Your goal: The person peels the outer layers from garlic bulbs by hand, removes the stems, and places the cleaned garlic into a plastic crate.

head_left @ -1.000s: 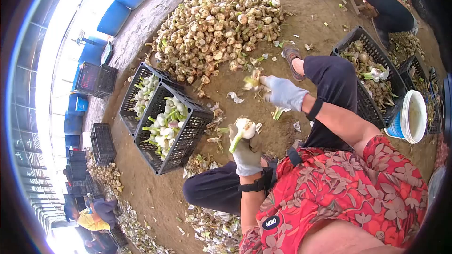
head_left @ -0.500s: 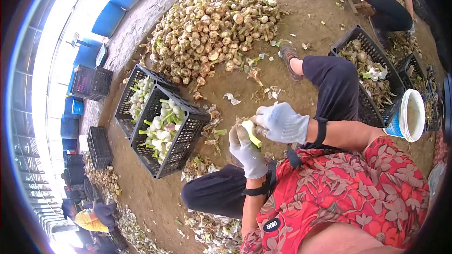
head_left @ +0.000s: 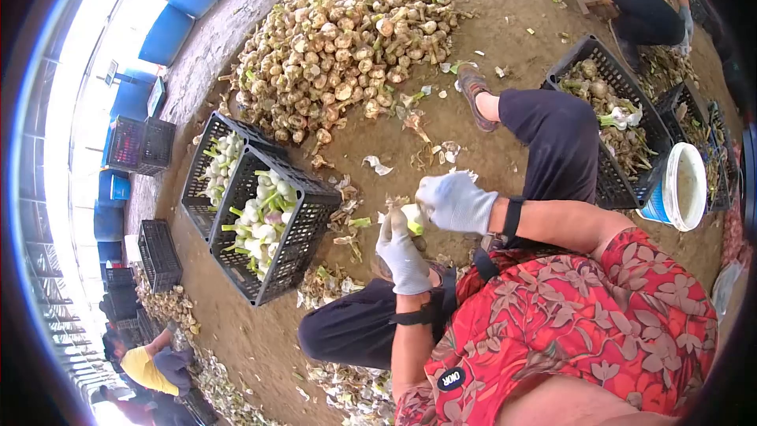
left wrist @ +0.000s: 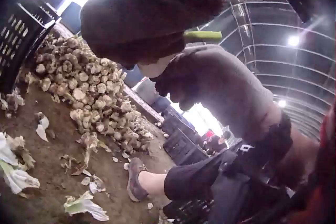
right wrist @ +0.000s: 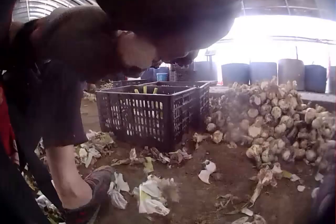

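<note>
In the head view my gloved left hand (head_left: 404, 259) holds a garlic bulb (head_left: 412, 214) with its green stem, in front of my knees. My gloved right hand (head_left: 457, 203) meets it from the other side, fingers curled at the bulb. The left wrist view shows the pale bulb (left wrist: 155, 67) between both hands, its cut green stem (left wrist: 203, 36) sticking out. Shadow darkens the hands in both wrist views. Nearest to my left hand stands a black crate (head_left: 272, 225) of white garlic with green stems.
A large heap of unpeeled garlic (head_left: 339, 51) lies ahead. Peeled skins (head_left: 323, 284) litter the dirt floor. Right of my leg are a black crate of skins (head_left: 603, 110) and a white-blue bucket (head_left: 682, 187). Other people (head_left: 635, 8) crouch farther off.
A second ago my right hand was out by the heap with loose skins, apart from the left. It has come in to the bulb, and both hands now work on it together.
</note>
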### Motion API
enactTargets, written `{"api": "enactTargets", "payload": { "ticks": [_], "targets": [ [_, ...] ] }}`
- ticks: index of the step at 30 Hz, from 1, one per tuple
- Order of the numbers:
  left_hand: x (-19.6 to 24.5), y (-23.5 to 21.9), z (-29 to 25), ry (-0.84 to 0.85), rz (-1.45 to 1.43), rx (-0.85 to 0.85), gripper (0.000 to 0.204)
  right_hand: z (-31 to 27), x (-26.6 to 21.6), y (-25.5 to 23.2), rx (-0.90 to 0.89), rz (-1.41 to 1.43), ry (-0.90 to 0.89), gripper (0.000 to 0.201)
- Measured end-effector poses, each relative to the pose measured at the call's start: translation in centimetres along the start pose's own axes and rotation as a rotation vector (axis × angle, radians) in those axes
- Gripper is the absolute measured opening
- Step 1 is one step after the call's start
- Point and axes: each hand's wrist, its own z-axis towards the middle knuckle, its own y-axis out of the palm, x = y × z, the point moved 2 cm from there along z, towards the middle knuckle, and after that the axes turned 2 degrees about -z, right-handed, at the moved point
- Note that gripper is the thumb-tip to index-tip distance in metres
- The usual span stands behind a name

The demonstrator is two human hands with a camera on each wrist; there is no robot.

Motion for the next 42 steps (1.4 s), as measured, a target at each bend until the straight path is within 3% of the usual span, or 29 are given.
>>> {"api": "enactTargets", "payload": {
  "ticks": [3,7,8,12,15,16,17,19,20,23,24,27,28,29,30,31,32,34,37,38,41,42],
  "targets": [
    [1.4,-1.2,0.9,-0.128,-0.063,-0.166,0.036,0.7,1.0,0.1,0.108,0.399,0.173,0.019],
    [5.2,-1.2,2.2,-0.220,-0.021,-0.437,0.040,2.3,0.3,-1.5,0.108,0.638,0.350,0.018],
    [6.7,-0.5,2.0,-0.191,0.019,-0.455,0.041,2.8,0.5,-1.6,0.125,0.612,0.324,0.017],
    [7.1,-0.7,4.7,-0.011,0.121,-0.616,0.048,4.1,0.3,-2.0,0.026,1.178,0.582,0.019],
    [6.0,0.7,5.8,-0.156,-0.326,-0.456,0.049,4.8,0.3,-2.1,0.218,1.301,0.637,0.019],
    [5.6,0.6,6.5,-0.153,-0.391,-0.467,0.040,5.5,0.9,-1.7,0.297,1.267,0.585,0.013],
    [5.5,0.8,6.8,-0.117,-0.411,-0.653,0.042,5.7,1.1,-1.9,0.412,0.972,0.421,0.011],
    [6.2,1.3,5.7,-0.152,-0.362,-0.688,0.040,6.1,0.3,-2.6,0.601,0.384,0.089,0.011],
    [6.5,1.9,6.0,-0.239,-0.446,-0.667,0.038,6.1,-0.5,-3.4,0.534,0.271,0.012,0.015],
    [5.8,0.9,7.9,-0.319,-0.645,-0.559,0.032,6.3,-1.8,-2.3,0.402,0.337,-0.138,0.021],
    [5.4,0.3,8.7,-0.312,-0.581,-0.499,0.032,6.5,-2.0,-1.4,0.469,0.423,-0.207,0.011],
    [5.9,0.1,9.3,-0.400,-0.671,-0.368,0.029,7.0,-1.4,-1.3,0.145,1.361,0.367,0.009],
    [6.9,-0.2,9.1,-0.428,-0.706,-0.542,0.026,7.9,-0.1,-0.4,0.280,1.605,0.433,0.021],
    [7.2,-0.1,9.2,-0.417,-0.900,-0.726,0.029,8.5,0.9,-1.0,0.278,1.750,0.552,0.018],
    [7.3,-0.2,8.9,-0.259,-0.757,-0.563,0.031,9.1,2.4,-0.8,0.184,1.416,0.477,0.020],
    [7.6,-0.3,8.9,-0.209,-0.743,-0.484,0.034,9.4,3.7,-0.1,0.094,1.083,0.397,0.021],
    [8.0,-0.4,8.8,-0.159,-0.723,-0.404,0.036,9.4,4.2,0.4,-0.121,0.707,0.286,0.021],
    [7.8,-1.4,10.5,-0.263,-0.958,-0.401,0.042,9.4,5.1,1.6,-0.512,-0.066,0.039,0.023],
    [8.5,-2.2,11.7,-0.186,-1.028,-0.346,0.050,8.5,4.7,3.3,-0.763,-0.095,-0.008,0.026],
    [8.8,-2.3,12.0,-0.180,-1.049,-0.364,0.051,8.9,4.7,3.2,-0.722,-0.033,-0.013,0.028],
    [8.9,-2.4,13.2,-0.123,-0.964,-0.494,0.053,11.6,2.8,0.8,-0.164,0.169,0.003,0.035],
    [8.7,-2.5,13.3,-0.144,-0.934,-0.468,0.058,12.8,1.9,0.3,-0.071,0.271,0.000,0.039]
  ]
}}
